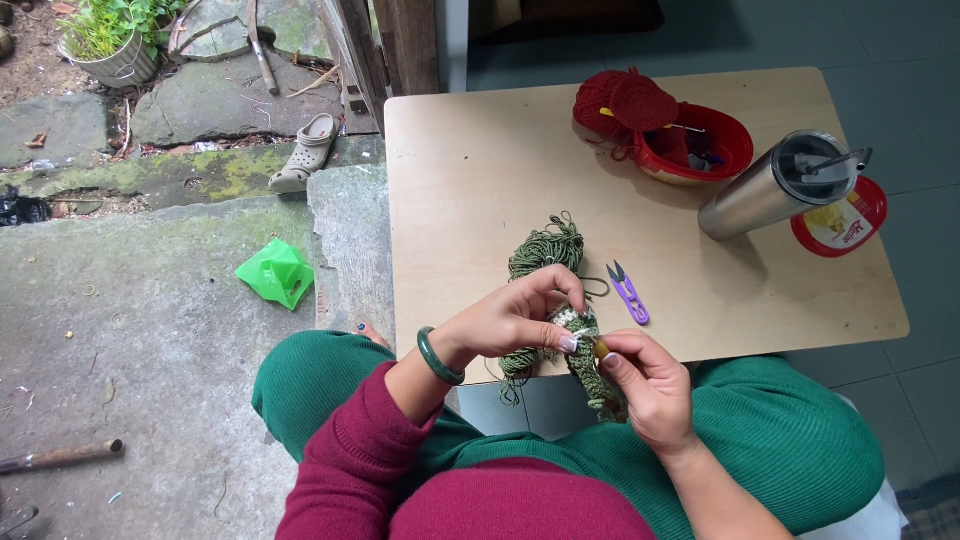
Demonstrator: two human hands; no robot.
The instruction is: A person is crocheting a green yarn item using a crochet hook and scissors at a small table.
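Left hand: I see my left hand [515, 315] pinching the green crochet piece [590, 365] at its top, fingers closed on it.
Right hand: my right hand [645, 385] grips a crochet hook [601, 349] against the piece.
Work location: at the table's [470, 170] near edge, over my lap.
Yarn: green skein [545, 250] touching the work.
Nearby: purple snips [628, 293] just beside; steel tumbler [770, 185] and red bowl [700, 145] well apart.

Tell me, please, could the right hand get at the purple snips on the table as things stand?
Probably yes: the purple snips lie in the open just beyond the right hand, nothing between, though that hand grips the green crochet piece.
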